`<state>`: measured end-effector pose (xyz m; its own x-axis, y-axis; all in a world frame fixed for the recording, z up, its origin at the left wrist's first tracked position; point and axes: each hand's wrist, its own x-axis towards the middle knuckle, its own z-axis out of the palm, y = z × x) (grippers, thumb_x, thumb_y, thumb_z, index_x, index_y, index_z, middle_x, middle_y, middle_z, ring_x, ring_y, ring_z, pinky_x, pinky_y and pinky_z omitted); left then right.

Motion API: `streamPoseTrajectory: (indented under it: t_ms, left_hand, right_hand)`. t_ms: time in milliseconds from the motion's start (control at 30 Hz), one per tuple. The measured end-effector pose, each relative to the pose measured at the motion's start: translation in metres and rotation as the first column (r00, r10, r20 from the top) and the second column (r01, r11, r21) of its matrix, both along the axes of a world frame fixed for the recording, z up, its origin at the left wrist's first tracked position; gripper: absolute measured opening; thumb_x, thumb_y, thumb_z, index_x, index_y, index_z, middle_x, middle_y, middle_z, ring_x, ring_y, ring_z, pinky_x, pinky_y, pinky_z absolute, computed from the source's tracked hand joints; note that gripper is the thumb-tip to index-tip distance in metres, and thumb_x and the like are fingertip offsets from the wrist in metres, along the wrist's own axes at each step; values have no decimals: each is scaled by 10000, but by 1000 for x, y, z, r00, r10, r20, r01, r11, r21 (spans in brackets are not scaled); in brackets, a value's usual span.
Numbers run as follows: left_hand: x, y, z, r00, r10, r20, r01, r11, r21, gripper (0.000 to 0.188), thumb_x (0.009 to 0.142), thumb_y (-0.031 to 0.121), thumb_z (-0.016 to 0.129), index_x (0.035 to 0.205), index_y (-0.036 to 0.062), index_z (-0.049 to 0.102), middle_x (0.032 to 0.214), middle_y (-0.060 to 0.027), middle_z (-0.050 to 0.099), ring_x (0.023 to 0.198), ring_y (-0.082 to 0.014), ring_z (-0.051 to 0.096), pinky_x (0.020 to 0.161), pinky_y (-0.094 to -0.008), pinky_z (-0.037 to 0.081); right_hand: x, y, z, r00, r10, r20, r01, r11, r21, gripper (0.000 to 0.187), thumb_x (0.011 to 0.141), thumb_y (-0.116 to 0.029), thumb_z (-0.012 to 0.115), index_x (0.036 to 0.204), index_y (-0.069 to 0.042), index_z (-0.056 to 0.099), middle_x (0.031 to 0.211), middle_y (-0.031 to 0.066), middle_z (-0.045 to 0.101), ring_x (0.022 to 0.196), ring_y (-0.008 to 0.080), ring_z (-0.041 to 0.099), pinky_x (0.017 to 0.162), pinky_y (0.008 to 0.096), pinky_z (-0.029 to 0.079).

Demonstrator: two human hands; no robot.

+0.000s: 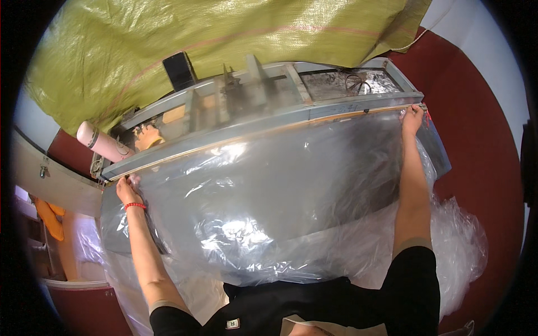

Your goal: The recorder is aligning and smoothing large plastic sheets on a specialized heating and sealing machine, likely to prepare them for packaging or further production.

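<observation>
A wide sheet of clear plastic film (263, 185) lies across a grey work surface and hangs toward my body. My left hand (128, 191), with a red beaded bracelet at the wrist, pinches the film's far left corner. At the far right corner, my right hand (413, 119) pinches the same film. Between my hands, the film's far edge runs along a long grey metal bar (246, 130) with a thin tan strip on its near side. Both hands are close to the ends of this bar. The fingertips are partly hidden.
Behind the bar, a metal frame holds a pink bottle (103, 141), a yellowish glove (148, 137) and a dark coil (356, 85). A black phone (179, 71) lies by a yellow woven sheet (224, 28). Loose film (457, 252) bunches at the right above a red floor (476, 140).
</observation>
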<state>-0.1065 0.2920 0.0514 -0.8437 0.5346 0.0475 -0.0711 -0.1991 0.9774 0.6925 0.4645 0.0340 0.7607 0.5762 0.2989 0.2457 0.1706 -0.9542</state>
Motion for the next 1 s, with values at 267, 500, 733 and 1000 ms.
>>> streamPoseTrajectory:
  t_ms: [267,500,733,1000]
  left_hand:
    - [-5,-58,46,815,-474,-333,226,790,-570,326,843,389,500,645,129,508,517,76,357,437,-27,315,405,-194,243]
    - [163,-62,93,642,-751,-156,667,647,-369,192,811,257,563,829,67,579,664,76,456,586,-31,373,507,-181,289]
    - [238,-85,111,529,-844,-84,818,534,-215,127,795,200,608,794,76,579,592,81,474,475,0,326,425,-164,223]
    - [244,-109,137,465,-875,-138,824,484,-293,104,797,163,604,788,66,566,624,53,491,503,-22,395,446,-159,299]
  right_hand:
    - [10,-58,47,827,304,472,-192,943,-270,232,735,-212,653,818,1,615,775,65,620,715,120,562,682,247,433]
    - [168,-155,76,611,-343,714,655,726,-211,330,775,-305,579,991,-56,598,944,124,613,870,276,580,768,346,438]
    - [-127,-140,157,668,419,615,-360,905,-226,257,809,-207,557,1027,-72,570,1007,73,581,918,164,543,799,286,422]
    - [-360,-191,137,-121,814,567,-990,-60,-125,322,698,-114,666,990,-28,560,887,63,583,848,174,551,751,267,430]
